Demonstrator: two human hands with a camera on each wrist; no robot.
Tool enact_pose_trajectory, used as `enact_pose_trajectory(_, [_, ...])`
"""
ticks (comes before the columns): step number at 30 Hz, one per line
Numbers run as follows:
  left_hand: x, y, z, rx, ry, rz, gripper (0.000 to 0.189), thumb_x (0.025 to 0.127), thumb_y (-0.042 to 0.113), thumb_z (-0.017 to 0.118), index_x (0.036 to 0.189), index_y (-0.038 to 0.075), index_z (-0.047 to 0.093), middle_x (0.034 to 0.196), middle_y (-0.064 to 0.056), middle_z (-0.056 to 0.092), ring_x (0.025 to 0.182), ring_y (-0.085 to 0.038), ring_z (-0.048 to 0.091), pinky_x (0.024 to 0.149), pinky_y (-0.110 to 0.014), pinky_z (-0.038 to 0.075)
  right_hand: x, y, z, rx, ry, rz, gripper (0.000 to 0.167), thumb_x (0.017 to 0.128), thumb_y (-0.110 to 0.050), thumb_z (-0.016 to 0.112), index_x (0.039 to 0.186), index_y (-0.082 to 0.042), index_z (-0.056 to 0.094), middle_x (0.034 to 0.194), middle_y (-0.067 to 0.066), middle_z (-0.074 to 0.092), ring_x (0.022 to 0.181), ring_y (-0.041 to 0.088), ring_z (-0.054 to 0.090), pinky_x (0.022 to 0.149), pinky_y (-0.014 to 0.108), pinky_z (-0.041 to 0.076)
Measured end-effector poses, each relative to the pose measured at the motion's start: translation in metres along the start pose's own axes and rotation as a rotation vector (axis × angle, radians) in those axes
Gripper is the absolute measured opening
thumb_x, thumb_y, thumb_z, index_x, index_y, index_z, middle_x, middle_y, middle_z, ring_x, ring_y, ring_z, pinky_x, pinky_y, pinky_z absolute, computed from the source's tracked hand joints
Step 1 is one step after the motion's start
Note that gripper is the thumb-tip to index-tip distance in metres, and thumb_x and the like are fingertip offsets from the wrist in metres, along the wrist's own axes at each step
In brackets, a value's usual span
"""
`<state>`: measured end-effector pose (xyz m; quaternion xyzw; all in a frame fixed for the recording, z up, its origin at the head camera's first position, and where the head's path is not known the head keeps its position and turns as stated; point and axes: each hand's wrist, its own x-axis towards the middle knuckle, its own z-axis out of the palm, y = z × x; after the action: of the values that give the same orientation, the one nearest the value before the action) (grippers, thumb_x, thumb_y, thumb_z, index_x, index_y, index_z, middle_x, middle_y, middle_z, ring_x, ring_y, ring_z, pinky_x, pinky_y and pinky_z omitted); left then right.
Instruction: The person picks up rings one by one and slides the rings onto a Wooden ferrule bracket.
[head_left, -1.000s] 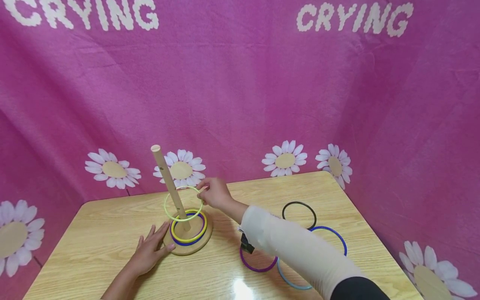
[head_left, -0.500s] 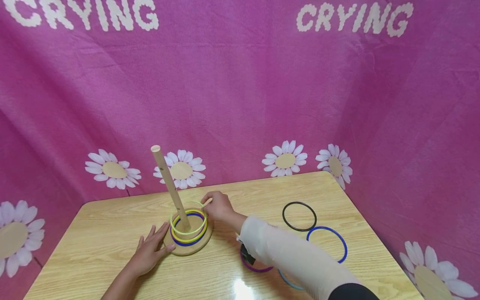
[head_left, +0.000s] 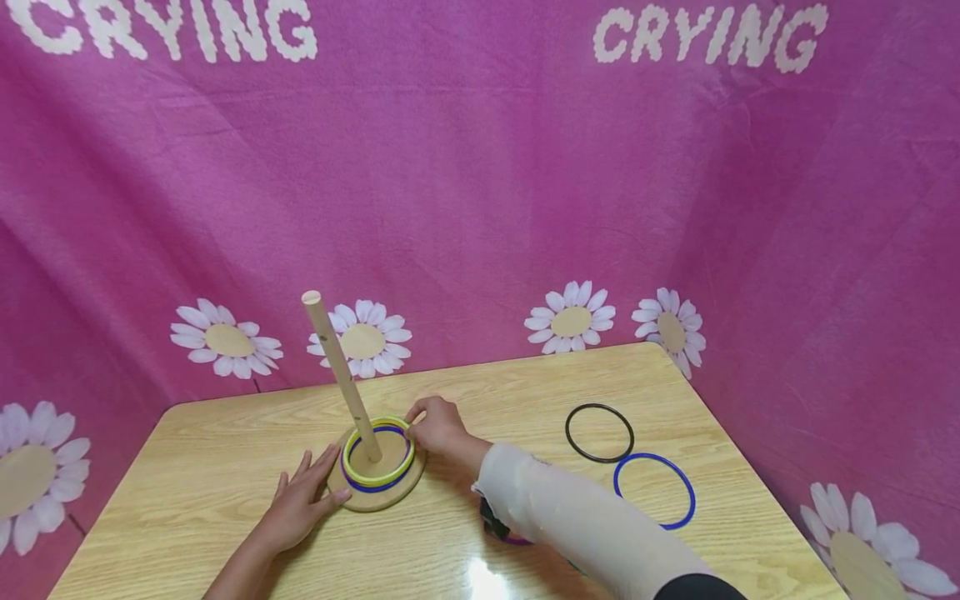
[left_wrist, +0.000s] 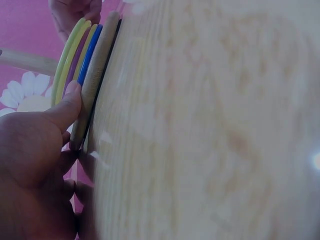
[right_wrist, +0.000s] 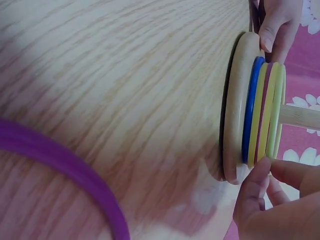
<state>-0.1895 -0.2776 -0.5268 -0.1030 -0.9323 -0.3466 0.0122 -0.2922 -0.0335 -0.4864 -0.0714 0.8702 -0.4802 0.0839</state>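
Observation:
A wooden post (head_left: 335, 367) rises from a round wooden base (head_left: 377, 500) at the left of the table. Stacked around its foot are a blue ring (right_wrist: 251, 115), two yellow rings with a purple one between, and a light green ring (right_wrist: 277, 112) outermost. My right hand (head_left: 438, 429) pinches that light green ring at its right side, between thumb and fingertips, with the ring level against the stack. On the other side, my left hand (head_left: 296, 504) lies with fingers extended along the base's edge, its thumb resting on the rim in the left wrist view.
Right of the base, a black ring (head_left: 600, 458) and another blue ring (head_left: 692, 492) lie on the table (head_left: 225, 433). A loose purple ring (right_wrist: 75, 167) lies nearer, mostly under my right forearm in the head view. A pink daisy-print cloth (head_left: 450, 208) hangs behind.
My right hand has lowered the light green ring down the post, from above the stack to lying on top of it. My left hand has stayed still at the base.

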Motion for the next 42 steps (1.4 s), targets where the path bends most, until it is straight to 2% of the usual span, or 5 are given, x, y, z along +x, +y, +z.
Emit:
enact_pose_trajectory(9, [0.000, 0.002, -0.001, 0.006, 0.006, 0.006, 0.078, 0.096, 0.034, 0.072, 0.158, 0.001, 0.038, 0.162, -0.022, 0.036, 0.150, -0.059, 0.013, 0.110, -0.084, 0.000, -0.004, 0.002, 0.001, 0.031, -0.005, -0.008, 0.013, 0.081, 0.004, 0.074, 0.090, -0.005, 0.074, 0.053, -0.004, 0.054, 0.045, 0.006, 0.051, 0.044, 0.016, 0.043])
enact_pose_trajectory(23, [0.000, 0.002, -0.001, -0.001, -0.012, -0.010, 0.079, 0.096, 0.036, 0.071, 0.159, 0.001, 0.036, 0.163, -0.023, 0.034, 0.151, -0.059, 0.011, 0.110, -0.083, -0.001, -0.005, 0.007, -0.004, 0.122, -0.035, -0.015, 0.012, 0.082, 0.003, 0.076, 0.092, -0.004, 0.073, 0.062, 0.008, 0.068, 0.051, 0.012, 0.059, 0.047, 0.019, 0.048])
enact_pose_trajectory(32, [-0.001, 0.001, -0.001, -0.004, -0.007, -0.005, 0.078, 0.097, 0.035, 0.072, 0.158, 0.001, 0.037, 0.163, -0.023, 0.033, 0.151, -0.059, 0.011, 0.110, -0.083, -0.001, -0.010, 0.014, -0.023, 0.156, -0.077, -0.067, 0.015, 0.084, 0.002, 0.075, 0.099, 0.000, 0.073, 0.075, 0.019, 0.073, 0.057, 0.026, 0.069, 0.051, 0.030, 0.058])
enact_pose_trajectory(38, [0.000, -0.001, 0.000, 0.000, 0.000, 0.006, 0.078, 0.096, 0.034, 0.072, 0.158, 0.001, 0.038, 0.162, -0.024, 0.035, 0.150, -0.060, 0.012, 0.110, -0.084, 0.000, -0.012, 0.022, -0.036, 0.049, -0.077, -0.154, 0.023, 0.082, -0.006, 0.077, 0.105, 0.001, 0.075, 0.077, 0.004, 0.071, 0.064, 0.009, 0.062, 0.060, 0.021, 0.051])
enact_pose_trajectory(42, [0.000, 0.000, 0.000, -0.006, -0.002, 0.003, 0.078, 0.096, 0.034, 0.072, 0.158, 0.001, 0.038, 0.162, -0.024, 0.035, 0.150, -0.059, 0.011, 0.110, -0.084, -0.001, -0.018, 0.026, -0.046, 0.046, -0.103, -0.179, 0.025, 0.083, -0.007, 0.077, 0.107, 0.001, 0.075, 0.084, 0.005, 0.072, 0.072, 0.006, 0.061, 0.067, 0.021, 0.051])
